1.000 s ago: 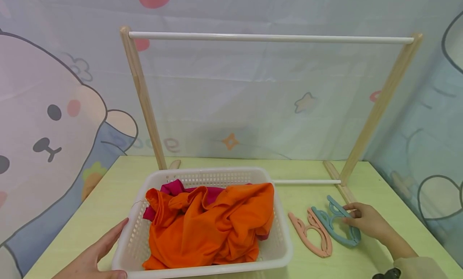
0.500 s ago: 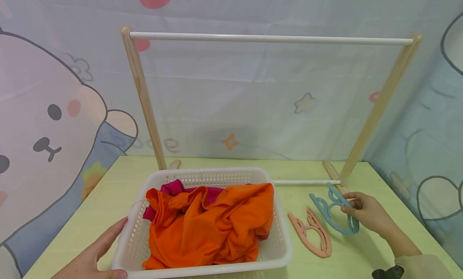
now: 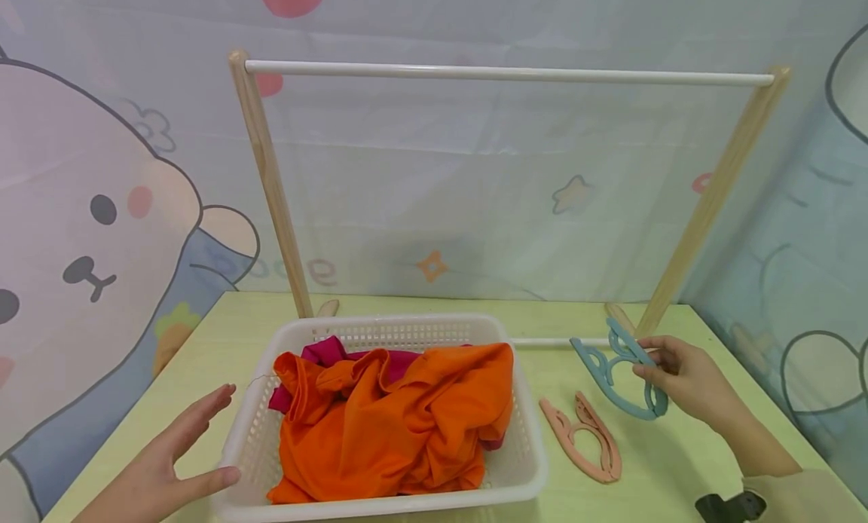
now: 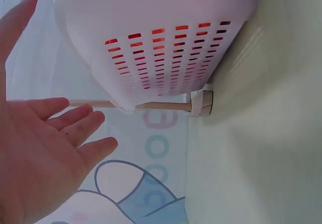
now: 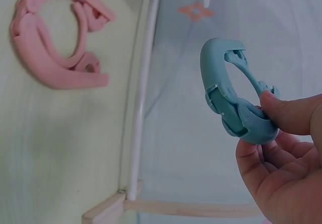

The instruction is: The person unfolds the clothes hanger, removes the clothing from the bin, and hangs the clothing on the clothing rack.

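Observation:
My right hand (image 3: 692,380) pinches one arm of a blue folding clothes hanger (image 3: 627,376) between thumb and fingers, raised off the table. In the right wrist view the folded hanger (image 5: 221,88) shows its hinge near the fingertips. A pink folding hanger (image 3: 591,440) lies folded on the table to its left. My left hand (image 3: 163,463) is held with spread fingers beside the left side of a white plastic basket (image 3: 237,440); the left wrist view shows a gap between this hand (image 4: 45,158) and the basket wall (image 4: 151,12). Orange cloth (image 3: 400,425) and magenta cloth (image 3: 325,351) lie heaped inside.
A wooden rack with a white top rail (image 3: 508,72) stands behind the basket, its right post (image 3: 715,199) near the right hand. A lower white rail (image 3: 549,343) runs close to the table. A printed curtain (image 3: 434,184) hangs behind.
My right hand has lifted the blue hanger off the table, up and slightly left, away from the pink one. The left hand has let go of the basket's rim and moved slightly left.

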`<state>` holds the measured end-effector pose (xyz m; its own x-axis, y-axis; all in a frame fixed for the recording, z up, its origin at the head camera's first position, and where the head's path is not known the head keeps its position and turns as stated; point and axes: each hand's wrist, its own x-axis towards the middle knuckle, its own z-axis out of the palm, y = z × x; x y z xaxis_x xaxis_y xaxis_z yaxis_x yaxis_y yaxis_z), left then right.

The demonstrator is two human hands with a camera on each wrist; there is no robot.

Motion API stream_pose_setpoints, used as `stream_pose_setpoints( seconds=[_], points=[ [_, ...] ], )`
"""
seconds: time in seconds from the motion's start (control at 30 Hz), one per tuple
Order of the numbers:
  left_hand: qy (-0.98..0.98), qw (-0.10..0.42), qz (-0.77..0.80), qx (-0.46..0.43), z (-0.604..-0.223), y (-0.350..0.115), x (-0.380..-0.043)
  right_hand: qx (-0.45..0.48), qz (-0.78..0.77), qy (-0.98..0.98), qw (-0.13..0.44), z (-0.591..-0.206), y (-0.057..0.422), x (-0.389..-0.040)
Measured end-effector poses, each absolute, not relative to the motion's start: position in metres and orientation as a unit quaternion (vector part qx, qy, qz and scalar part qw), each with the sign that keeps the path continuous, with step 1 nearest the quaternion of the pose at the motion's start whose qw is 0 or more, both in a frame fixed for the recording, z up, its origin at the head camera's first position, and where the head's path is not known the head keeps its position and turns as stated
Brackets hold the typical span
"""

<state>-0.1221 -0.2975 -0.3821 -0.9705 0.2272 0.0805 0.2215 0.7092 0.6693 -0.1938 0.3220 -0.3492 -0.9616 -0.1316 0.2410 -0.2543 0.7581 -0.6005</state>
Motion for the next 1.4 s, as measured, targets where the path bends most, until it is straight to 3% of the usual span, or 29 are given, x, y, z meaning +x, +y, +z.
stream_pose_setpoints(
  seconds=[0.37,0.67,0.8,1.03,1.4],
  points=[
    [0.922,-0.052,0.359,0.139,-0.353,-0.279,-0.127,0.105,0.329,-0.933,0.098,-0.321,0.296,-0.190],
    [0.908,-0.066,0.385,0.149,-0.330,-0.246,-0.132,0.125,0.357,-0.917,0.124,-0.306,0.272,-0.184],
    [0.902,-0.056,0.398,0.159,-0.320,-0.233,-0.133,0.139,0.364,-0.911,0.133,-0.301,0.264,-0.182],
    [0.888,0.009,0.436,0.144,-0.310,-0.209,-0.138,0.164,0.391,-0.896,0.134,-0.293,0.243,-0.179],
    [0.857,0.012,0.481,0.188,-0.299,-0.174,-0.141,0.188,0.428,-0.877,0.116,-0.277,0.209,-0.169]
  ],
)
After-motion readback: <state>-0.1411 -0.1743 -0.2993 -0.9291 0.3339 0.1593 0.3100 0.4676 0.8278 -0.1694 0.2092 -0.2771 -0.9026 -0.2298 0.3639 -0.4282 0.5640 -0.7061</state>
